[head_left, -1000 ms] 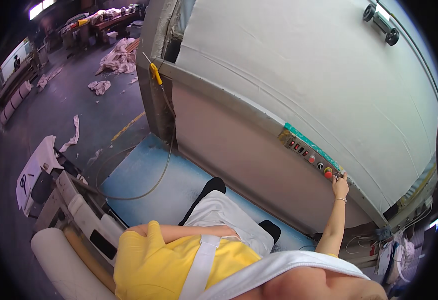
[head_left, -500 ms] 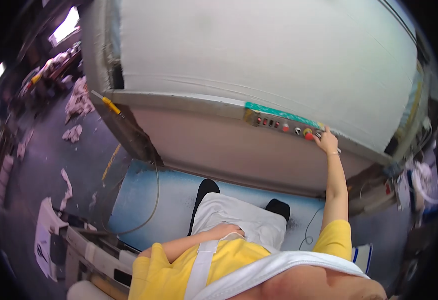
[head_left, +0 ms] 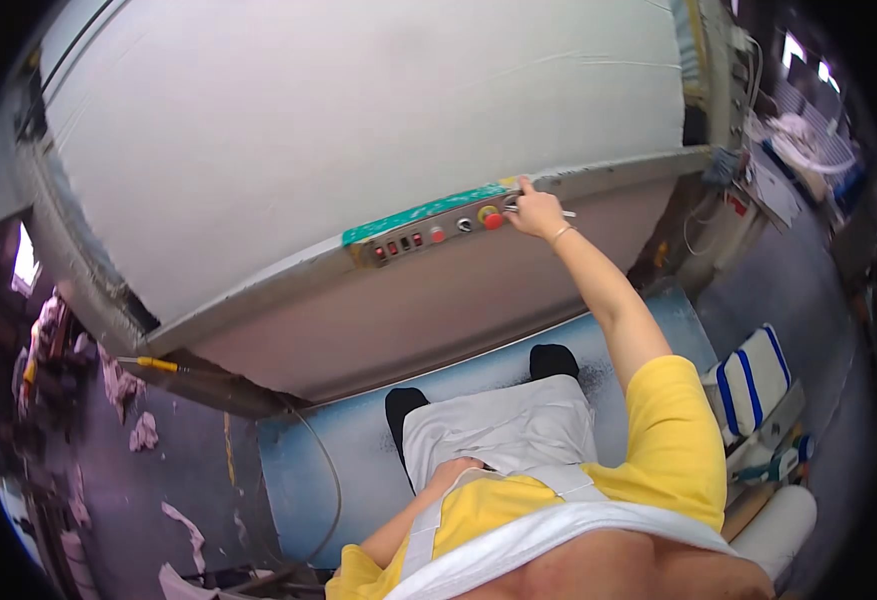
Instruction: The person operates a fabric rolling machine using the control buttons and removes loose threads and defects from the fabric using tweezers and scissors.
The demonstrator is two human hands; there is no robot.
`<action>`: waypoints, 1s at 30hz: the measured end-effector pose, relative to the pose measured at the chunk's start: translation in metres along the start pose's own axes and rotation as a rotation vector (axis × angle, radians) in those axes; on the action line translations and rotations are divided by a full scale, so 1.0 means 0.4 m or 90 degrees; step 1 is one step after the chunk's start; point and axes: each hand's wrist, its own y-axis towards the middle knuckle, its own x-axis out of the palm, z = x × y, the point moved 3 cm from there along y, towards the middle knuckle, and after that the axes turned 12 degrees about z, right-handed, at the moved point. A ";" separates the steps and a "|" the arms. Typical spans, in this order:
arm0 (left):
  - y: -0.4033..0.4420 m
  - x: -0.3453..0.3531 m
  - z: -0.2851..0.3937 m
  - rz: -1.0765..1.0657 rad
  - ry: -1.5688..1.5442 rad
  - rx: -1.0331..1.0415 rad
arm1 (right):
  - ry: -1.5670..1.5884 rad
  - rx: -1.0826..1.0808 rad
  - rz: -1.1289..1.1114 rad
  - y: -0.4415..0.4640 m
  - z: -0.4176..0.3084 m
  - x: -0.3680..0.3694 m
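Observation:
My right hand (head_left: pixel 538 213) reaches forward to the right end of a metal control panel (head_left: pixel 398 232) with a green top strip. Its index finger stretches onto the panel's upper edge, while the other fingers are curled. A thin pale thing pokes out on the wrist side of the hand; I cannot make out its kind. Just left of the fingers is a red push button (head_left: pixel 492 221) on a yellow ring. My left hand (head_left: pixel 455 470) rests at my waist against a white apron (head_left: pixel 498 425), its fingers partly hidden.
A wide white cloth-covered surface (head_left: pixel 378 110) lies behind the panel. I stand on a blue mat (head_left: pixel 298 470). A yellow-handled tool (head_left: pixel 153 363) is at the machine's left corner. To my right are a blue-and-white striped thing (head_left: pixel 751 380) and white rolls (head_left: pixel 780 525).
My view has turned, so the panel now appears further left and tilted the other way. The right hand remains at the panel's right end, and the left hand stays at my waist.

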 end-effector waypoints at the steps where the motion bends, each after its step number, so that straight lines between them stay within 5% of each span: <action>1: 0.006 0.001 0.007 0.006 -0.026 0.020 | 0.011 -0.013 0.004 -0.001 0.001 0.002; 7: 0.019 0.115 -0.074 0.093 -0.068 -0.003 | 0.039 -0.036 0.009 -0.009 0.010 -0.001; 17: 0.095 -0.150 0.341 0.018 -0.098 0.041 | 0.113 -0.039 0.056 -0.007 0.025 -0.003; 20: 0.095 -0.377 0.475 0.090 -0.058 -0.010 | 0.120 -0.046 0.073 -0.005 0.028 0.012; 22: 0.060 -0.626 0.614 0.561 0.028 0.135 | 0.110 -0.053 0.086 -0.011 0.032 0.022; 23: 0.007 -0.737 0.679 0.787 0.252 0.193 | 0.098 -0.051 0.076 -0.014 0.034 0.025; 24: -0.084 -0.789 0.657 1.109 0.041 0.133 | 0.106 -0.055 0.086 -0.014 0.032 0.026; 25: -0.160 -0.903 0.697 0.982 -0.297 0.747 | 0.114 -0.059 0.098 -0.012 0.032 0.026; 26: -0.242 -0.933 0.778 1.338 0.054 0.527 | 0.099 -0.057 0.090 -0.011 0.031 0.030; 30: -0.344 -0.958 0.573 1.328 -0.054 0.546 | 0.082 -0.064 0.073 -0.020 0.073 0.027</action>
